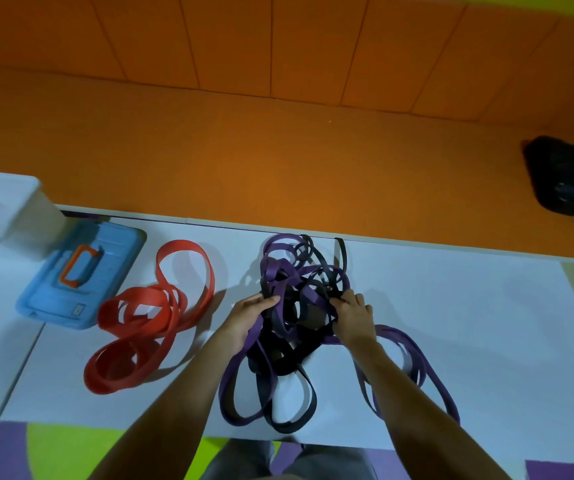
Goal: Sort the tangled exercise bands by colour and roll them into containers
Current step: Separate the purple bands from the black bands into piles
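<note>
A tangled heap of purple and black flat elastic exercise bands [278, 271] lay on the white desk [469, 306], spread from the middle of the far edge down to the near edge. Both of the person's bare hands were in the upper part of it. The left hand [252, 315] was on the heap's left side, with its fingers curled in among the strands and its thumb on top, gripping purple band. The right hand [353, 315] was on the heap's right side, its fingers bent round a bunch of black and purple strands. Between the two hands the bands were knotted thickly. Loose purple loops [413, 344] trailed from under the right forearm towards the desk's near right part, and a black loop [292, 427] reached the near edge.

A separate pile of red flat elastic bands [160, 306] lay apart from the heap on the left half of the desk. Just beside it, nearer the far left corner, lay a flat light-blue plastic case with an orange handle [81, 275]. A white plastic container [4, 209] stood at the far left corner, touching the case. Beyond the desk was orange floor [278, 150], with a black bag [569, 178] on it at the right
</note>
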A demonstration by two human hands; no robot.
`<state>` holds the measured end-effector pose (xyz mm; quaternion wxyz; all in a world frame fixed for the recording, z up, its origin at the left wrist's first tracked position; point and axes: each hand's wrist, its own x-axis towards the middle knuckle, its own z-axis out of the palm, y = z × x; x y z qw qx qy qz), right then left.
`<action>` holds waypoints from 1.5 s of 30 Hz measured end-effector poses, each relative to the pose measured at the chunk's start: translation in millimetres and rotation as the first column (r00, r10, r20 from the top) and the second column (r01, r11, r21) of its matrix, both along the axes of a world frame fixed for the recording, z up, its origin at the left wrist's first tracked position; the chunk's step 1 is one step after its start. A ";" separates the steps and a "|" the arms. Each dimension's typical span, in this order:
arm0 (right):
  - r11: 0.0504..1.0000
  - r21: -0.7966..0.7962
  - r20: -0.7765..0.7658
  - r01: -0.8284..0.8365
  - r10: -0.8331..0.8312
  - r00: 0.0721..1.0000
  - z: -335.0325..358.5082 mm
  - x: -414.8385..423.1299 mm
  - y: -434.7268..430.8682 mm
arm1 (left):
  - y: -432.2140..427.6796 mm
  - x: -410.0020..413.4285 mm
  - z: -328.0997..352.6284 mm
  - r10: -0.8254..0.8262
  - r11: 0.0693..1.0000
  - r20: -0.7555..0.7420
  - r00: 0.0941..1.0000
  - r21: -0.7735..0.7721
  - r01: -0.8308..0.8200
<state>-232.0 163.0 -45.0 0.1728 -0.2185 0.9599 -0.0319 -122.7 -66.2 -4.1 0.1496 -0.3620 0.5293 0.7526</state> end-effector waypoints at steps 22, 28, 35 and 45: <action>0.725 -0.634 0.215 0.269 -0.168 0.962 82.8 18.1 -9.1 | 14.1 5.2 3.6 -0.136 0.989 -0.128 0.982 0.037 0.142; 0.560 -0.652 0.565 0.512 -0.092 0.820 53.0 76.7 -44.4 | 31.2 6.1 0.8 -0.258 0.960 -0.166 0.952 -0.153 0.233; 0.449 -0.642 0.325 0.622 -0.575 0.751 35.8 67.4 26.1 | 22.8 10.8 -11.0 -0.244 0.935 -0.095 0.965 -0.288 0.208; 0.024 -0.604 0.508 0.797 -0.759 0.407 14.8 47.6 100.2 | 64.7 -12.5 -27.5 -0.323 0.774 0.168 0.931 -0.520 0.362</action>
